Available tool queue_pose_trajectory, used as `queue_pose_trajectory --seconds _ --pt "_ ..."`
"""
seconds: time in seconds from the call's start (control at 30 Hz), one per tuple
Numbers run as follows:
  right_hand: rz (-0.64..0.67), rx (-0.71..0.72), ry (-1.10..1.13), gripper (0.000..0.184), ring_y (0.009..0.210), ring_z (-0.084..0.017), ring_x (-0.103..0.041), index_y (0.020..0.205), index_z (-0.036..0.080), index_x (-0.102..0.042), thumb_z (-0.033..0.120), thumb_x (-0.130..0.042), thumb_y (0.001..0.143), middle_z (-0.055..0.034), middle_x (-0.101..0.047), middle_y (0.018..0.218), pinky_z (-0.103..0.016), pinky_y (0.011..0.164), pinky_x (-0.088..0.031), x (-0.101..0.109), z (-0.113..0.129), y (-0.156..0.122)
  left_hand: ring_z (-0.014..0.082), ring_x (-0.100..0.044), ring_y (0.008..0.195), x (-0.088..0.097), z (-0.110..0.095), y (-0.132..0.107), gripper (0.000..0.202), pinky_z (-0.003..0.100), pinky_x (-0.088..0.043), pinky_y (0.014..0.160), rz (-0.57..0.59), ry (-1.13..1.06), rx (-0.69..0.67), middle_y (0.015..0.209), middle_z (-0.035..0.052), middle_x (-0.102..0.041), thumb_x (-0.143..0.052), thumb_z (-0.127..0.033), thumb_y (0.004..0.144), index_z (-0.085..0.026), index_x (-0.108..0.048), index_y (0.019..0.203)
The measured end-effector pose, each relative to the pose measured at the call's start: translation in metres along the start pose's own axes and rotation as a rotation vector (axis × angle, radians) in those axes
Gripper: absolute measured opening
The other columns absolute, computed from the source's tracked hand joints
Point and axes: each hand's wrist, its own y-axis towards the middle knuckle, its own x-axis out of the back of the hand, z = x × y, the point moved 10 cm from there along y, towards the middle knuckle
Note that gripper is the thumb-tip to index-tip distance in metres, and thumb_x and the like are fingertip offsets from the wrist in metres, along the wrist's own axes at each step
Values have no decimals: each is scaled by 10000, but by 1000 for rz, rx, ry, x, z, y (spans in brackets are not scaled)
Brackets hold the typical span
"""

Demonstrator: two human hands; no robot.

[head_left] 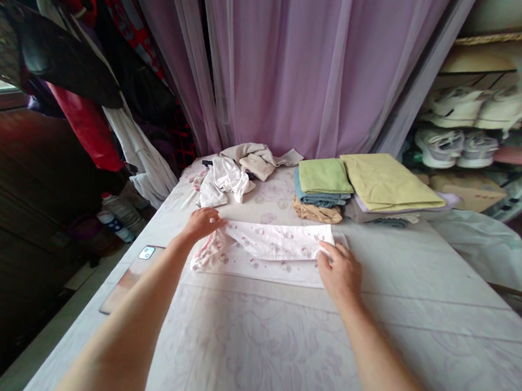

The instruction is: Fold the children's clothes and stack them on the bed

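Observation:
A pale pink, small-print garment (275,244), apparently a pair of pyjama pants, lies in a long folded strip across the bed-like surface. My left hand (202,223) is at its far left corner, fingers closed on the fabric's edge. At the right end, my right hand (342,269) pinches the hem between thumb and fingers. The upper layer lies over a wider lower layer that shows along the near side. The left end is bunched and tapers.
Beyond lies a loose pile of white clothes (228,177). Folded stacks, one topped by a green cloth (324,176) and one by a yellow cloth (387,181), stand at right. A phone (130,281) lies near the left edge. Shoes (458,145) fill a rack at right, beside a purple curtain (293,55).

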Motion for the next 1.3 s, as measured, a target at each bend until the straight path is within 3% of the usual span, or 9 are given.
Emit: queue_pose_trajectory --seconds 0.17,0.37,0.5,0.63,0.73,0.83,1.0,1.17,1.3 --pt "30 -44 -126 329 941 -238 -594 1017 210 -748 295 -478 849 -94 -693 1042 -332 775 -388 -2 -3 -4 260 -635 1018 -11 0 5 365 323 -454 857 19 85 62 985 84 -730 -544 -509 865 -199 -737 859" --pt "26 -14 -206 363 1021 -271 -583 1153 215 -705 303 -478 885 -106 -668 1138 -370 818 -383 -4 -2 -5 255 -642 948 -16 9 8 449 307 -451 782 -24 96 111 973 104 -726 -495 -561 867 -192 -750 846" --pt "-17 28 -241 341 1090 -303 -554 1149 214 -697 315 -514 880 -136 -589 1295 -416 854 -399 0 1 -6 257 -637 968 -20 11 9 453 309 -454 817 -18 -3 95 963 97 -728 -485 -567 858 -197 -746 840" --pt "-90 256 -94 252 1165 -282 -517 1066 223 -701 293 -545 881 -119 -581 1295 -430 951 -389 7 47 -13 220 -644 964 -23 12 4 474 281 -473 844 25 -140 43 988 52 -738 -400 -542 898 -211 -739 909" --pt "54 491 30 198 1160 -247 -522 1031 230 -697 244 -583 869 -92 -627 1233 -396 987 -376 -11 103 -25 210 -650 979 -22 16 -3 491 265 -490 855 30 -302 32 1124 47 -719 -412 -545 885 -197 -723 1039" --pt "170 555 42 207 1158 -252 -517 1052 233 -685 264 -645 851 -84 -636 1239 -396 970 -377 -34 138 -28 212 -655 978 -23 22 -7 471 262 -507 831 13 -372 50 1220 60 -686 -462 -526 854 -182 -721 1045" --pt "192 600 -8 125 1014 -234 -551 978 249 -702 269 -665 861 -53 -691 1123 -375 863 -388 -58 153 -21 219 -664 928 -28 25 -1 393 283 -513 835 -23 -325 55 1086 66 -729 -494 -488 842 -185 -738 895" --pt "187 700 13 88 936 -192 -562 879 249 -703 233 -619 902 -21 -711 1028 -333 814 -379 -60 153 -26 248 -628 1059 -29 26 4 298 342 -449 992 -89 -258 61 1087 99 -717 -513 -377 837 -175 -733 849" --pt "265 743 59 121 956 -185 -588 880 242 -701 227 -587 918 -28 -712 1038 -322 830 -403 -65 154 -33 265 -639 1018 -28 23 1 216 383 -473 962 -117 -217 78 1033 113 -713 -557 -296 806 -164 -718 863"
